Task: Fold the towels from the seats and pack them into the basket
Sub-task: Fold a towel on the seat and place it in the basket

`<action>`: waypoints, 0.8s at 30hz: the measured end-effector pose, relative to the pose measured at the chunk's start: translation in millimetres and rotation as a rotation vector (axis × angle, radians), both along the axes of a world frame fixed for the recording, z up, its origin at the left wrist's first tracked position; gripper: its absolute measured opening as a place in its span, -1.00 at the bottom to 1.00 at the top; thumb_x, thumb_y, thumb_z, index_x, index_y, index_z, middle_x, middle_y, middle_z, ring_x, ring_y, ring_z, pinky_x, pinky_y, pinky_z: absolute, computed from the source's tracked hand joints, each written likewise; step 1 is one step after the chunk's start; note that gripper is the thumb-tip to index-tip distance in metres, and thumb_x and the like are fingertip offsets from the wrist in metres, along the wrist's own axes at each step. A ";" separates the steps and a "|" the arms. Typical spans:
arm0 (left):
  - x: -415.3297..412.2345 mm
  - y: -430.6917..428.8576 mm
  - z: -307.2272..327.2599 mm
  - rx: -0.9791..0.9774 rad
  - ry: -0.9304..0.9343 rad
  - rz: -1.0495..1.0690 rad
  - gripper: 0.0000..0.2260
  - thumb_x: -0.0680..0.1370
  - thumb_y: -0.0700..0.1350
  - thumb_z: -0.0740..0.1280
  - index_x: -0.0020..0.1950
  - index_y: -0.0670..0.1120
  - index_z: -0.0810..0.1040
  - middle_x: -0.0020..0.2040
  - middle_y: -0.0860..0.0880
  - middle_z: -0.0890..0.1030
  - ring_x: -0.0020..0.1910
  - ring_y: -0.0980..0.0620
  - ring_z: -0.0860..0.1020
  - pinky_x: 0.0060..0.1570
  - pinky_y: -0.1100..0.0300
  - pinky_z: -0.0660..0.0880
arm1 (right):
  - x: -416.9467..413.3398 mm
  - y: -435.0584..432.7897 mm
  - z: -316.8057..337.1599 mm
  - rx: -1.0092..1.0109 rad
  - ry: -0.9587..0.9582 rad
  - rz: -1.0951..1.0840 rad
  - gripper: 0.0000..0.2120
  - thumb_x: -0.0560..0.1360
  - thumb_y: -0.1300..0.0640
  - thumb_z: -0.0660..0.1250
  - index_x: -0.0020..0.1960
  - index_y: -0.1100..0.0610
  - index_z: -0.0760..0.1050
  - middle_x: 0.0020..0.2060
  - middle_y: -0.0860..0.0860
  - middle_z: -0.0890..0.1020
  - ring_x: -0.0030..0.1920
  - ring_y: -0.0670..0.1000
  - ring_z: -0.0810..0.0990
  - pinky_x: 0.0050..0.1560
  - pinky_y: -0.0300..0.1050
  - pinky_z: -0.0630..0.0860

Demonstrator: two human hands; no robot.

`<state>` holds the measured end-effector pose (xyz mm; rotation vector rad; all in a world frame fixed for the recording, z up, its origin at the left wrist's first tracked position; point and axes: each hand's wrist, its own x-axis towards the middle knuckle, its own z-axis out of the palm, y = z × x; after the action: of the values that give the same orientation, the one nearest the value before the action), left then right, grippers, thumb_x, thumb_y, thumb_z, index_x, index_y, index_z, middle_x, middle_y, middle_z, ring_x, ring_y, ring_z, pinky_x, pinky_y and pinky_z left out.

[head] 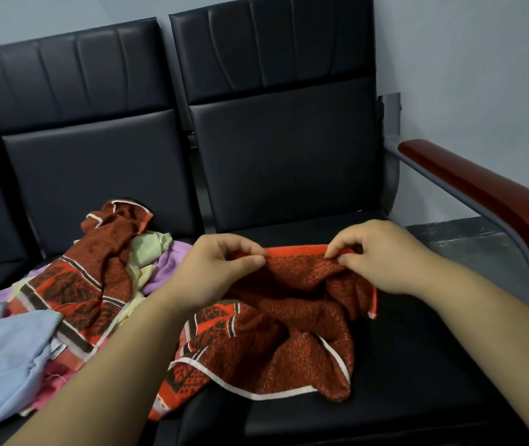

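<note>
Left hand (214,268), right hand (382,252) pinch red towel (276,349).

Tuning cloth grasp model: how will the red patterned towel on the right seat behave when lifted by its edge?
Likely floppy: the red patterned towel lies bunched in soft folds below the left hand and right hand pinching its edge. Probably light, since fingertip pinches suffice. Its coarse weave looks grippy, unlikely to slip.

red-and-black patterned towel (276,333), white-edged, black seats (288,156), pale blue cloth (2,352)
</note>
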<state>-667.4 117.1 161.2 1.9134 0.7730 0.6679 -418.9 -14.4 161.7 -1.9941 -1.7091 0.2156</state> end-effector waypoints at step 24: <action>4.3 3.8 1.5 0.273 0.186 -0.208 -0.76 0.53 -0.29 0.46 0.02 0.07 0.63 -0.09 0.07 0.67 -0.11 0.15 0.62 -0.01 0.15 0.57 | -19.0 11.2 -3.9 0.058 0.674 -0.072 -0.62 0.57 0.31 0.24 -0.20 -0.03 0.73 -0.15 -0.01 0.75 -0.27 -0.05 0.66 -0.07 0.05 0.64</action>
<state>-663.0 120.9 162.6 2.2936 0.6076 0.4903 -437.8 -3.3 157.7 -1.6673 -1.1909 0.7124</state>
